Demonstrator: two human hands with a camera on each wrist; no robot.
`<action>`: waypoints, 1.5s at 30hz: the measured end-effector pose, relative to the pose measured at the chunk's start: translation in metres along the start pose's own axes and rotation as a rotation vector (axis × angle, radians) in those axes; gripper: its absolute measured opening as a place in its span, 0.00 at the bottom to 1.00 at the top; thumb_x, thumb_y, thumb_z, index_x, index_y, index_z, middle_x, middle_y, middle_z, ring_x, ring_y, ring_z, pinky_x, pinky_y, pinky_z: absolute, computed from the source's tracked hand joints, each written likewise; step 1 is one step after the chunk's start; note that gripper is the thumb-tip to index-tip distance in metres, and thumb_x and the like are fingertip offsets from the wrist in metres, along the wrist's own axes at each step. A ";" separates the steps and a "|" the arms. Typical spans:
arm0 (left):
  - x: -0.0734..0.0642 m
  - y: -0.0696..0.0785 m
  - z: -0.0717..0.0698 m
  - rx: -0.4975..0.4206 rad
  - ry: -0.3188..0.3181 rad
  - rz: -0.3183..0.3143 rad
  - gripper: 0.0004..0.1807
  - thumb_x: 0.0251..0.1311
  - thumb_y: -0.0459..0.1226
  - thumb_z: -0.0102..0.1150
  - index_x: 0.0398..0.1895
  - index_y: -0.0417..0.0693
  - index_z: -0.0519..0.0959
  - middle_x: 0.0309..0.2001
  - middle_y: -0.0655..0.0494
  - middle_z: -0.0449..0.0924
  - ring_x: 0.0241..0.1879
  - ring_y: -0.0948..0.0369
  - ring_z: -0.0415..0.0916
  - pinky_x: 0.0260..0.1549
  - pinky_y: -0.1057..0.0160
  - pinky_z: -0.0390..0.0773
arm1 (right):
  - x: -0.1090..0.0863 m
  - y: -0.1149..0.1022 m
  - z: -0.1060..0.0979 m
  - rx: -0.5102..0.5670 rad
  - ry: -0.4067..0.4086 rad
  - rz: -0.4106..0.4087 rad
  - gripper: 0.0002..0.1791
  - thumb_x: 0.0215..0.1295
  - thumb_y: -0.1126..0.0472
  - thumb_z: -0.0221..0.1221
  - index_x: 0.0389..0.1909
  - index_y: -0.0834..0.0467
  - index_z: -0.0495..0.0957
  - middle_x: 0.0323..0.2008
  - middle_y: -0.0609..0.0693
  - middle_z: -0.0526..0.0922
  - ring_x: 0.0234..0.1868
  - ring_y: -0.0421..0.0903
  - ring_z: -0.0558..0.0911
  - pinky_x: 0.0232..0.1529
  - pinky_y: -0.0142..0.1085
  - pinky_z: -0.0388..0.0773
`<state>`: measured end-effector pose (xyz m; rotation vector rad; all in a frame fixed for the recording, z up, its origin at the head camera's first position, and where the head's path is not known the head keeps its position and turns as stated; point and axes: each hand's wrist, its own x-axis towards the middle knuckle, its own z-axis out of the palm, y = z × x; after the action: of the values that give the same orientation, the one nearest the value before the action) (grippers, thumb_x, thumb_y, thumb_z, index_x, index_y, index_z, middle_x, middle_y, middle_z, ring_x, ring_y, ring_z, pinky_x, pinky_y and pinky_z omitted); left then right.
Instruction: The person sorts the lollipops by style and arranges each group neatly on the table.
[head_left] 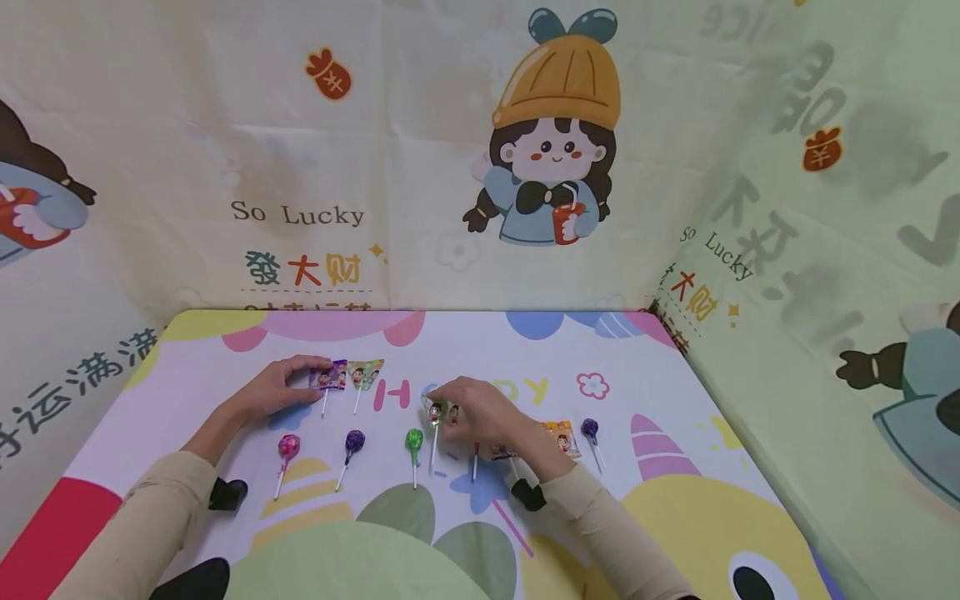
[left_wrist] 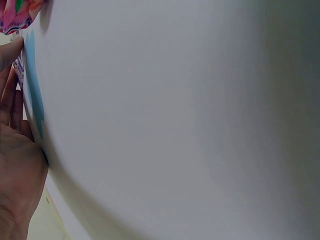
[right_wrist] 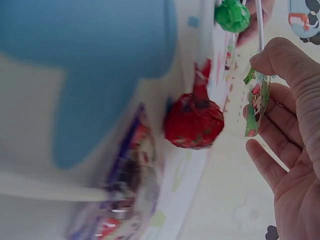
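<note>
My left hand (head_left: 273,390), at the back left of the table, pinches a flat purple-wrapped lollipop (head_left: 330,377) between thumb and fingers. Right of it lies a flat lollipop in a pale green wrapper (head_left: 366,373). My right hand (head_left: 483,415) holds a flat green-wrapped lollipop (right_wrist: 256,105) by its wrapper, with the thumb in front and fingers behind; its white stick (head_left: 435,450) points toward me in the head view. A green round lollipop (head_left: 413,442) lies just left of it. Under the right hand, a red round lollipop (right_wrist: 194,122) is mostly hidden from the head view.
Pink (head_left: 288,447) and purple (head_left: 355,442) round lollipops lie at front left. By the right forearm are a flat dark purple lollipop (right_wrist: 132,175), an orange-wrapped one (head_left: 562,437) and a dark purple round one (head_left: 590,428). A printed cloth wall (head_left: 420,167) stands behind the table.
</note>
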<state>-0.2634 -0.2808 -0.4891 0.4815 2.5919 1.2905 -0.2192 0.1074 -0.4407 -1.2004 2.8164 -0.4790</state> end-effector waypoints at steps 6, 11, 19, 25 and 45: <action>0.000 -0.002 0.000 -0.011 0.001 0.003 0.30 0.63 0.39 0.70 0.69 0.47 0.74 0.74 0.37 0.63 0.76 0.35 0.50 0.70 0.28 0.48 | 0.013 0.001 -0.006 0.022 0.011 -0.019 0.28 0.64 0.57 0.68 0.65 0.55 0.79 0.61 0.48 0.83 0.63 0.45 0.79 0.65 0.39 0.75; 0.000 -0.003 0.001 -0.020 -0.006 0.007 0.30 0.63 0.39 0.69 0.69 0.47 0.75 0.74 0.36 0.63 0.75 0.34 0.50 0.69 0.27 0.48 | 0.024 0.003 -0.010 0.034 0.010 -0.051 0.28 0.63 0.58 0.68 0.64 0.58 0.79 0.60 0.49 0.83 0.61 0.46 0.80 0.65 0.41 0.75; 0.001 -0.003 0.003 -0.010 0.010 0.010 0.29 0.63 0.38 0.70 0.68 0.48 0.76 0.73 0.37 0.65 0.74 0.36 0.53 0.69 0.28 0.50 | 0.047 0.006 -0.009 0.012 -0.029 -0.027 0.28 0.63 0.57 0.68 0.65 0.56 0.79 0.59 0.48 0.84 0.55 0.44 0.81 0.61 0.37 0.77; 0.001 -0.003 0.001 -0.016 0.011 -0.001 0.29 0.62 0.38 0.70 0.68 0.47 0.76 0.73 0.37 0.64 0.74 0.36 0.53 0.69 0.28 0.50 | 0.066 0.005 -0.009 0.023 -0.061 0.006 0.29 0.63 0.56 0.69 0.66 0.54 0.78 0.60 0.48 0.83 0.57 0.43 0.80 0.62 0.37 0.75; -0.002 0.001 0.001 -0.021 0.016 -0.026 0.30 0.63 0.40 0.70 0.68 0.48 0.75 0.74 0.37 0.64 0.74 0.36 0.53 0.70 0.29 0.50 | 0.106 0.002 0.003 -0.002 -0.105 0.077 0.28 0.62 0.54 0.71 0.64 0.54 0.79 0.58 0.47 0.84 0.55 0.43 0.79 0.64 0.39 0.73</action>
<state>-0.2615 -0.2803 -0.4890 0.4334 2.5862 1.3169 -0.2945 0.0323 -0.4359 -1.0797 2.7624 -0.3961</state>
